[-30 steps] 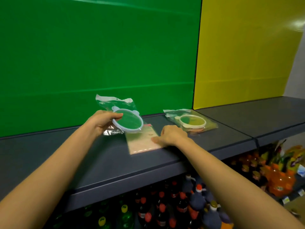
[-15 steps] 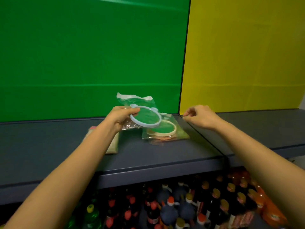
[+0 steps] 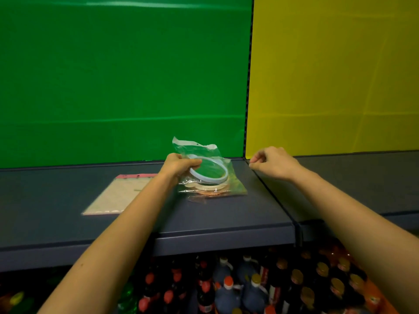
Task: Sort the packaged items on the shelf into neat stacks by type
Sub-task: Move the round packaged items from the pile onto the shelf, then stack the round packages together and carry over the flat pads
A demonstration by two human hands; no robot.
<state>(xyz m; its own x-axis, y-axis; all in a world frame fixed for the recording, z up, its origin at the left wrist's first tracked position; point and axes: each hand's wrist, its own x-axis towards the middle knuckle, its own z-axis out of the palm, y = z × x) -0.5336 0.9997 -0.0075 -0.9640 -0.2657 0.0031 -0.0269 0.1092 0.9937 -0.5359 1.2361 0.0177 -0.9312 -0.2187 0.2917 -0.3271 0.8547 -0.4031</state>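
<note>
At frame centre my left hand (image 3: 179, 165) grips a bagged blue-rimmed lid (image 3: 209, 169), tilted over the other bagged lids (image 3: 213, 189) on the shelf (image 3: 226, 218). My right hand (image 3: 272, 163), right of centre, is curled on nothing. A flat packet (image 3: 118, 196) lies centre-left.

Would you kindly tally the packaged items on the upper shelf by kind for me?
Bagged round lids: 2 (blue-rimmed lid in the left hand, cream-rimmed lid beneath it; an orange edge below is unclear)
Flat rectangular packet: 1
Total: 3
</note>
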